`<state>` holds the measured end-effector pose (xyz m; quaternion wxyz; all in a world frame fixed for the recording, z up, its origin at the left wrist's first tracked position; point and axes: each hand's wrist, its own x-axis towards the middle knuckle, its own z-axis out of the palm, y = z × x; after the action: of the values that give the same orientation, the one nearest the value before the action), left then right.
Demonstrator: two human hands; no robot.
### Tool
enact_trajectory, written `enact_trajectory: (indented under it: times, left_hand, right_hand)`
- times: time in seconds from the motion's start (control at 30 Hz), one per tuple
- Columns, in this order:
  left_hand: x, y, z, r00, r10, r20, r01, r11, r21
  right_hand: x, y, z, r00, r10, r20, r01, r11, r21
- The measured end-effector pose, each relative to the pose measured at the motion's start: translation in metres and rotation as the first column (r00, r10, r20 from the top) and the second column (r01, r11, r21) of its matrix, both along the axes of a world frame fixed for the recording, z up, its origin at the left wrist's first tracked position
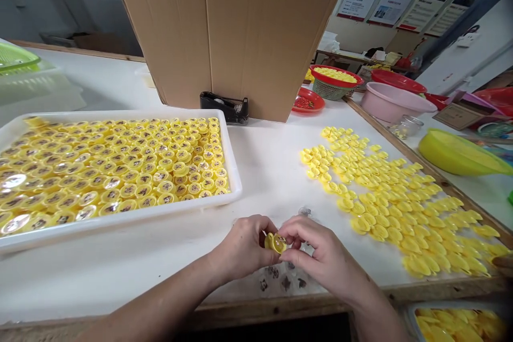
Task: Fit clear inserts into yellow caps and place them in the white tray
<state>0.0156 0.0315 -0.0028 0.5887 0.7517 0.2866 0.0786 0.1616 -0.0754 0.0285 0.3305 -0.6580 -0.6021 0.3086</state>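
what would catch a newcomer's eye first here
Probably the white tray at left, packed with rows of finished yellow caps, and the spread of loose yellow pieces on the table's right. Near the front edge, both hands, left and right, pinch one yellow piece between them. A big cardboard box stands behind.

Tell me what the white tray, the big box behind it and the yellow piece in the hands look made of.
White tray: likely plastic, smooth with a faint sheen and rounded rim. Big box: corrugated cardboard, matte brown with straight fold creases. Yellow piece, held between the left hand and right hand: apparently glossy moulded plastic.
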Motion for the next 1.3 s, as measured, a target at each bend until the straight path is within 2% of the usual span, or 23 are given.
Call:
enact_trajectory:
  times: [0.17,0.27,0.37,0.43,0.53,0.7,0.83,1.03,1.1,1.2,1.23,1.3]
  left_hand:
    - [0.0,-0.001,0.001,1.0,-0.011,0.009,0.011,1.0,0.018]
    - [-0.002,0.001,0.002,0.999,-0.028,0.03,0.028,1.0,0.009]
    - [-0.003,0.004,0.001,0.997,-0.072,0.04,0.077,0.988,-0.137]
    - [-0.004,0.005,-0.001,0.995,-0.072,0.075,0.088,0.967,-0.238]
    - [-0.003,0.004,-0.005,0.989,-0.015,0.148,0.06,0.951,-0.305]
    - [-0.002,-0.001,-0.008,0.981,0.072,0.181,-0.014,0.954,-0.301]
    - [-0.003,-0.004,-0.007,0.981,0.061,0.186,-0.002,0.954,-0.3]
    - [-0.006,-0.005,-0.007,0.977,0.061,0.204,-0.021,0.981,-0.194]
    - [-0.006,-0.005,-0.007,0.965,0.096,0.243,-0.023,0.958,-0.287]
    - [-0.005,-0.004,-0.006,0.95,0.164,0.267,-0.015,0.874,-0.486]
    - [-0.004,-0.004,-0.006,0.95,0.175,0.258,-0.016,0.854,-0.521]
    - [-0.003,-0.003,-0.006,0.955,0.188,0.228,-0.04,0.848,-0.529]
  right_hand:
    - [-0.003,0.001,0.008,0.997,0.01,0.076,-0.006,0.998,-0.061]
    - [-0.003,0.004,0.013,0.984,0.074,0.163,-0.062,0.995,-0.074]
    - [-0.003,0.008,0.016,0.966,0.134,0.221,-0.113,0.988,-0.106]
    - [-0.003,0.009,0.016,0.972,0.105,0.209,-0.082,0.99,-0.115]
    - [-0.004,0.01,0.013,0.984,0.018,0.178,0.0,0.995,-0.104]
    - [-0.006,0.008,0.006,0.971,-0.049,0.233,0.063,0.997,-0.053]
    - [-0.006,0.005,0.003,0.964,-0.065,0.257,0.071,0.997,-0.012]
    - [-0.007,0.006,0.004,0.948,-0.061,0.311,0.064,0.998,0.003]
    - [-0.01,0.006,0.003,0.924,-0.046,0.381,0.041,0.999,0.021]
    - [-0.014,0.005,0.0,0.894,-0.031,0.447,0.013,0.999,0.044]
    - [-0.016,0.005,-0.002,0.887,-0.031,0.46,0.007,0.999,0.054]
    - [-0.02,0.005,-0.006,0.872,-0.043,0.487,0.005,0.997,0.078]
